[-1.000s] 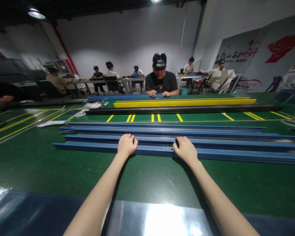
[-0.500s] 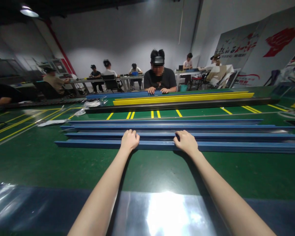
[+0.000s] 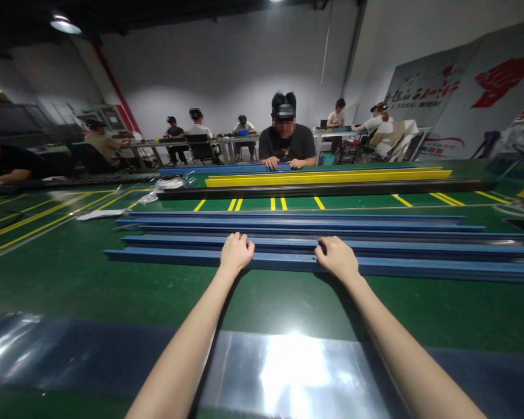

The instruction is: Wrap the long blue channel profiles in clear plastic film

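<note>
Green table: fills the middle and lower frame; bare surface (image 3: pixel 70 285) shows at lower left.
Glossy sheet (image 3: pixel 91 352): lies across the bottom of the frame, beneath both forearms.
Rear blue profiles (image 3: pixel 283 220): lie mid-frame, just behind the front blue profile and roughly parallel to it.
Front blue profile (image 3: pixel 283 261): lies at frame centre; long axis runs left to right, dipping slightly rightward; left end points to centre left, right end reaches the right edge.
Black profile (image 3: pixel 323 189): above centre, axis left to right.
Yellow profile (image 3: pixel 327 177): just beyond the black profile, same axis.
Right hand (image 3: pixel 337 256): right of centre, half-curled over the front blue profile; grip cannot be determined.
Left hand (image 3: pixel 236 252): left of centre, likewise half-curled; grip cannot be determined.
</note>
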